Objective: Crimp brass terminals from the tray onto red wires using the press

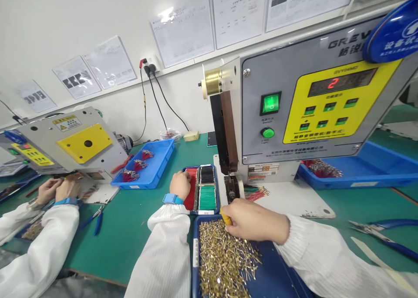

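My left hand (180, 185) rests closed at the left edge of a small blue tray (215, 189) that holds red, black and green wire pieces; its fingers are hidden on the red wires. My right hand (253, 219) lies curled over the pile of small brass terminals (225, 259) in a blue tray (274, 280) near me, pinching something yellow (226, 216) at the fingertips. Both arms wear white sleeves, and a blue wristband (172, 199) is on the left wrist.
A grey crimping machine (313, 102) with a yellow panel stands just behind my hands, its press head (231, 189) above the white base plate. Blue bins sit left (148, 169) and right (375, 169). A co-worker's hands (57, 189) work at another machine (65, 141). Pliers (385, 237) lie at right.
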Motion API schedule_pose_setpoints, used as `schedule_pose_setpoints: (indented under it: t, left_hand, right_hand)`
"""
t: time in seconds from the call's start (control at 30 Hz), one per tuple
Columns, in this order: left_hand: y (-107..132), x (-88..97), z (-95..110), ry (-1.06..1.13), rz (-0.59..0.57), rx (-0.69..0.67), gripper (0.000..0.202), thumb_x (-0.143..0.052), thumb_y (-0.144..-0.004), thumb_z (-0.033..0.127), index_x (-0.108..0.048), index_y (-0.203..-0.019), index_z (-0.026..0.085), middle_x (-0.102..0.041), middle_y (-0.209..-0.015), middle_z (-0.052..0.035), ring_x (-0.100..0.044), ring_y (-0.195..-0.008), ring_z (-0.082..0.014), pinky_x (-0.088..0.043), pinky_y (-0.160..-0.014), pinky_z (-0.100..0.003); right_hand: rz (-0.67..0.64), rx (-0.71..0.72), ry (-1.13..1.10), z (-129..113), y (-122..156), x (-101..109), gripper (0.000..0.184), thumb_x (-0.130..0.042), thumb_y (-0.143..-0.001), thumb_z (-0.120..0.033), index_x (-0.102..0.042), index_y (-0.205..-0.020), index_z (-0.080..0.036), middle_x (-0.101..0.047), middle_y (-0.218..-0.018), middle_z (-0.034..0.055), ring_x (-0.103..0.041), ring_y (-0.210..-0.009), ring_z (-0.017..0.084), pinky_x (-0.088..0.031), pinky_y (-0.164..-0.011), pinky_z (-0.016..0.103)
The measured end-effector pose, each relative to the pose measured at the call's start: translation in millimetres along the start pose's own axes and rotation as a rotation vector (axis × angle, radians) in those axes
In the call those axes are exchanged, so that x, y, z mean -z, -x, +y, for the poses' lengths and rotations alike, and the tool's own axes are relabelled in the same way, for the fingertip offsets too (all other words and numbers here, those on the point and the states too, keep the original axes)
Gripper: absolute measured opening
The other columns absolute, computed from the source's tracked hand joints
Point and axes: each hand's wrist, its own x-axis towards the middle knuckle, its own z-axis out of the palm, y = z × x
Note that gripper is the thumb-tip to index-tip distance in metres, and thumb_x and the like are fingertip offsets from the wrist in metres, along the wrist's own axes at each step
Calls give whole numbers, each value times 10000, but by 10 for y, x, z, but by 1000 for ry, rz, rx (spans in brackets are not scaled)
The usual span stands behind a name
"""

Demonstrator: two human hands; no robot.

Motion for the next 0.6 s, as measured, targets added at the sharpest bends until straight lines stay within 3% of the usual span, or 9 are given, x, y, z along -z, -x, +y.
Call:
schedule_pose_setpoints:
  t: [0.3, 0.6]
  left_hand:
    - [-5, 30, -15, 20, 7, 1, 179, -543, -842, 134, -666, -961, 186, -628, -923, -72, -578, -909, -222, -394, -768, -304]
    - [-2, -1, 6, 9, 5, 8, 211, -480, -863, 109, -678, -823, 174, -613, -878, -86, -572, -876, -222, -398, -749, -308]
  right_hand:
    - [-24, 7, 13, -24, 3, 23, 99, -590, -712, -183, -500, -673, -170, -492, -605, -6, -388, -578, 113, -218, -526, 243]
    - [-16, 35, -20, 5, -2, -9, 61, -569, -728, -162, -513, -707, -174, -495, -609, -22, -390, -576, 104, -208, -532, 245]
